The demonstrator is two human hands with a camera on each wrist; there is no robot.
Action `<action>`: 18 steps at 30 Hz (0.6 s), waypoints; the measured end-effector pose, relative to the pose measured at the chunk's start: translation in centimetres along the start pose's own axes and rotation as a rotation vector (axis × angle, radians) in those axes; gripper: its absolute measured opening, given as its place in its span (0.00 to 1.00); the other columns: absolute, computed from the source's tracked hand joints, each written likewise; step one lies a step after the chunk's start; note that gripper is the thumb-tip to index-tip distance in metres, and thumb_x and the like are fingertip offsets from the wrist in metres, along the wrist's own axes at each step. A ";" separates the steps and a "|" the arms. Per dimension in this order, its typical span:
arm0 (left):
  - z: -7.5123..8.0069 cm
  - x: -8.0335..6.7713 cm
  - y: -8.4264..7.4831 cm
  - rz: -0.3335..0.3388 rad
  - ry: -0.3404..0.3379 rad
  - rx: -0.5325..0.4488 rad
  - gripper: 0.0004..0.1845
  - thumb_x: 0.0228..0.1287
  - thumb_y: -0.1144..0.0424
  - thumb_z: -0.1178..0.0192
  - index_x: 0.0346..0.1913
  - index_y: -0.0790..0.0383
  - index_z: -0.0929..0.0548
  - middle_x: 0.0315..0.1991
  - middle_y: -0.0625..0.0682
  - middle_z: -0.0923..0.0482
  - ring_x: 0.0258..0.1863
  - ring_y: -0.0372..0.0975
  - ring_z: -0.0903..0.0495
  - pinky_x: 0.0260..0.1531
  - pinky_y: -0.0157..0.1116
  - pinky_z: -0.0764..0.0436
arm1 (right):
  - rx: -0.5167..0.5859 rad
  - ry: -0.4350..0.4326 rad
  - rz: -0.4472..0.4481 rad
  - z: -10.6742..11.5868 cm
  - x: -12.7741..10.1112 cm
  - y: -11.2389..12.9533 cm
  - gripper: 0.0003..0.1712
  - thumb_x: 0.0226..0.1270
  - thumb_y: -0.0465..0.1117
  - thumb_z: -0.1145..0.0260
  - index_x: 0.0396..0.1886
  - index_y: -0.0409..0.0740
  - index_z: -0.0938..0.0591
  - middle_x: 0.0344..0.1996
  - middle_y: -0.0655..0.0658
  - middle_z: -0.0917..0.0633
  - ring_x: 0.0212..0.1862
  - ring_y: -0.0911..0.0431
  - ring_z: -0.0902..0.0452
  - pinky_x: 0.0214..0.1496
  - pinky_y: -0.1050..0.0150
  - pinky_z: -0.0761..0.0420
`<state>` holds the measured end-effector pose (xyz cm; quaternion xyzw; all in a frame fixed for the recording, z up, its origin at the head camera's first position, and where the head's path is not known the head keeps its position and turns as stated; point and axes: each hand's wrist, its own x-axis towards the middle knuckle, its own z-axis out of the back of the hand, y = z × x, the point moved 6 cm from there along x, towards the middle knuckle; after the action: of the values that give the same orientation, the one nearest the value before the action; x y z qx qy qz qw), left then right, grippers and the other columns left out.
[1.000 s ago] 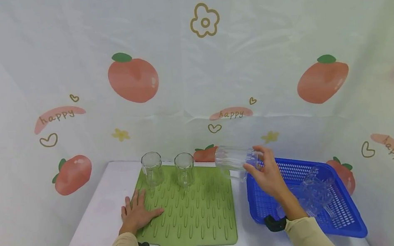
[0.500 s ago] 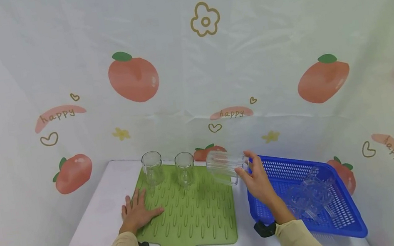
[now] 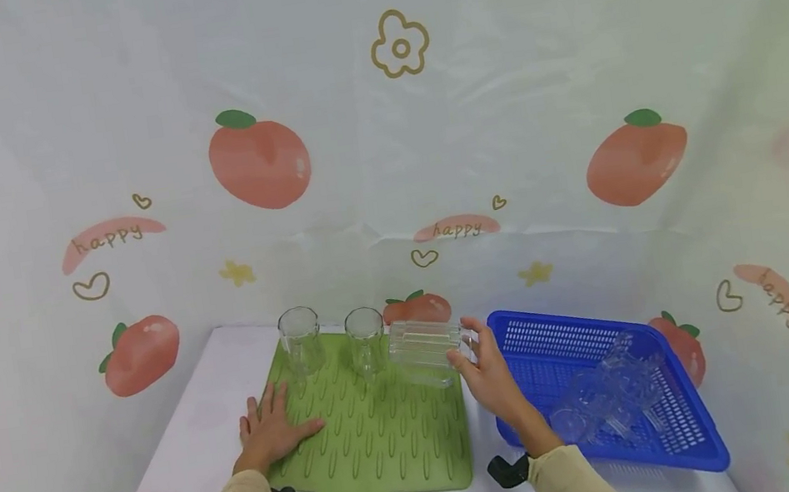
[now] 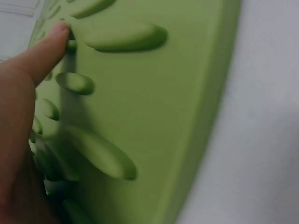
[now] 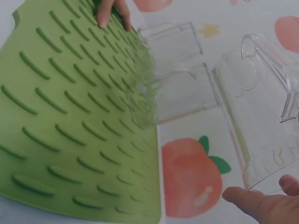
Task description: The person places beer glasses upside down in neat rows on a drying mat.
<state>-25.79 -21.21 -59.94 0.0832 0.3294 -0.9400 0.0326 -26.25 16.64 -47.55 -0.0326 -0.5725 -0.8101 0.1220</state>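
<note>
A clear mug point(image 3: 422, 345) lies sideways in the air above the far right part of the green ridged mat point(image 3: 386, 453). My right hand point(image 3: 491, 375) grips it at its right end, thumb and fingers on opposite sides. In the right wrist view the mug's handle point(image 5: 292, 100) shows beyond the fingertips. Two more clear mugs stand upright along the mat's back edge, one at the left corner point(image 3: 301, 345) and one nearer the middle point(image 3: 366, 344). My left hand point(image 3: 269, 433) rests on the mat's left side, fingers spread, holding nothing.
To the right stands a blue plastic basket point(image 3: 572, 320) with several clear glass items point(image 3: 612, 396) heaped inside. A white curtain with printed fruit point(image 3: 260, 165) hangs right behind the table point(image 3: 177, 478).
My right hand has carried the sideways mug leftward and slightly down, from beside the basket to over the mat. My left hand has stayed in place. The view has shifted slightly.
</note>
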 end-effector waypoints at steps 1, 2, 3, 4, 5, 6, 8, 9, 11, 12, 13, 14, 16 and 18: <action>0.0 0.0 0.0 0.004 -0.003 0.003 0.66 0.51 0.29 0.31 0.81 0.65 0.52 0.82 0.69 0.64 0.78 0.73 0.73 0.71 0.75 0.71 | -0.001 0.006 -0.003 -0.3 -0.1 -0.1 0.36 0.80 0.46 0.42 0.78 0.44 0.46 0.79 0.35 0.47 0.79 0.29 0.49 0.73 0.32 0.33; 0.0 0.0 0.0 0.009 0.002 0.006 0.66 0.52 0.30 0.31 0.81 0.65 0.52 0.82 0.69 0.64 0.78 0.73 0.72 0.71 0.75 0.70 | -0.003 0.010 -0.009 -0.5 -0.1 -0.2 0.36 0.80 0.46 0.42 0.78 0.45 0.46 0.79 0.35 0.47 0.79 0.29 0.48 0.73 0.31 0.34; 0.1 0.0 0.1 0.010 0.007 0.008 0.65 0.53 0.31 0.31 0.81 0.66 0.52 0.82 0.70 0.64 0.78 0.74 0.72 0.70 0.75 0.69 | 0.000 0.012 -0.011 -0.7 -0.2 -0.2 0.36 0.80 0.46 0.42 0.78 0.45 0.46 0.79 0.35 0.47 0.79 0.28 0.48 0.73 0.30 0.34; 0.1 0.1 0.1 0.014 0.010 0.010 0.65 0.54 0.31 0.32 0.81 0.66 0.53 0.82 0.70 0.64 0.78 0.74 0.72 0.71 0.75 0.69 | 0.000 0.014 -0.010 -1.0 -0.2 -0.2 0.36 0.80 0.46 0.42 0.78 0.44 0.46 0.78 0.34 0.47 0.79 0.28 0.48 0.72 0.30 0.34; 0.1 0.2 0.3 0.018 0.011 0.016 0.64 0.56 0.31 0.34 0.82 0.66 0.55 0.82 0.70 0.65 0.78 0.74 0.72 0.71 0.75 0.69 | 0.003 0.016 -0.010 -1.2 -0.2 -0.2 0.36 0.80 0.46 0.42 0.78 0.43 0.46 0.78 0.33 0.47 0.79 0.27 0.48 0.72 0.30 0.33; 0.3 0.2 0.3 0.026 0.012 0.010 0.64 0.58 0.31 0.35 0.82 0.66 0.57 0.82 0.70 0.66 0.78 0.73 0.72 0.72 0.74 0.70 | 0.005 0.017 -0.009 -1.5 -0.2 -0.2 0.37 0.80 0.46 0.42 0.78 0.42 0.46 0.78 0.33 0.47 0.78 0.26 0.48 0.71 0.30 0.33; 0.5 0.4 0.5 0.047 0.022 -0.014 0.63 0.62 0.32 0.37 0.82 0.67 0.61 0.81 0.71 0.69 0.77 0.73 0.74 0.72 0.73 0.70 | 0.010 0.020 -0.009 -2.0 -0.1 -0.3 0.37 0.80 0.46 0.42 0.78 0.40 0.47 0.78 0.32 0.47 0.78 0.26 0.48 0.71 0.30 0.32; 0.7 0.4 0.5 0.055 0.023 -0.033 0.63 0.64 0.33 0.38 0.82 0.67 0.63 0.81 0.71 0.70 0.77 0.73 0.74 0.72 0.73 0.70 | 0.014 0.021 -0.010 -2.2 0.0 -0.3 0.37 0.80 0.46 0.42 0.78 0.40 0.47 0.78 0.32 0.47 0.78 0.26 0.47 0.71 0.30 0.32; 1.0 0.5 0.5 0.072 0.016 -0.064 0.64 0.65 0.32 0.40 0.82 0.66 0.67 0.81 0.71 0.73 0.78 0.72 0.75 0.73 0.72 0.69 | 0.020 0.024 -0.016 -2.6 0.0 -0.4 0.37 0.80 0.46 0.42 0.78 0.40 0.47 0.78 0.32 0.47 0.78 0.26 0.47 0.72 0.30 0.33; 1.2 0.5 0.4 0.080 0.014 -0.085 0.63 0.65 0.32 0.40 0.82 0.65 0.68 0.81 0.71 0.74 0.78 0.71 0.76 0.73 0.72 0.69 | 0.022 0.024 -0.022 -2.8 0.0 -0.5 0.37 0.80 0.46 0.42 0.78 0.40 0.47 0.78 0.32 0.47 0.78 0.27 0.46 0.72 0.30 0.33; 1.4 0.5 0.4 0.082 0.008 -0.092 0.63 0.66 0.32 0.41 0.82 0.64 0.69 0.81 0.71 0.75 0.78 0.71 0.75 0.73 0.72 0.69 | 0.026 0.020 -0.024 -2.9 0.0 -0.5 0.37 0.80 0.46 0.42 0.78 0.40 0.47 0.78 0.32 0.46 0.78 0.27 0.46 0.72 0.30 0.33; 1.6 0.6 0.2 0.083 0.002 -0.101 0.63 0.66 0.32 0.42 0.82 0.64 0.70 0.81 0.70 0.75 0.78 0.71 0.76 0.74 0.71 0.69 | 0.027 0.017 -0.026 -3.0 -0.1 -0.6 0.37 0.80 0.46 0.42 0.78 0.40 0.46 0.78 0.32 0.46 0.78 0.27 0.45 0.73 0.30 0.33; 2.0 0.7 -0.2 0.079 -0.022 -0.113 0.61 0.68 0.32 0.44 0.82 0.63 0.71 0.82 0.70 0.75 0.79 0.70 0.75 0.74 0.71 0.68 | 0.038 0.011 -0.033 -3.2 -0.1 -0.7 0.36 0.80 0.45 0.41 0.78 0.40 0.45 0.77 0.31 0.45 0.77 0.27 0.45 0.73 0.31 0.32; 2.4 0.7 -0.7 0.067 -0.047 -0.125 0.59 0.71 0.33 0.47 0.82 0.62 0.72 0.82 0.70 0.75 0.79 0.70 0.75 0.75 0.70 0.68 | 0.047 0.007 -0.037 -3.4 -0.1 -0.8 0.36 0.80 0.45 0.41 0.78 0.41 0.45 0.78 0.31 0.45 0.77 0.27 0.44 0.73 0.32 0.32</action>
<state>-26.93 -22.18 -57.75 0.0698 0.3836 -0.9176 0.0770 -26.01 13.69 -49.44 -0.0164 -0.5914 -0.7987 0.1096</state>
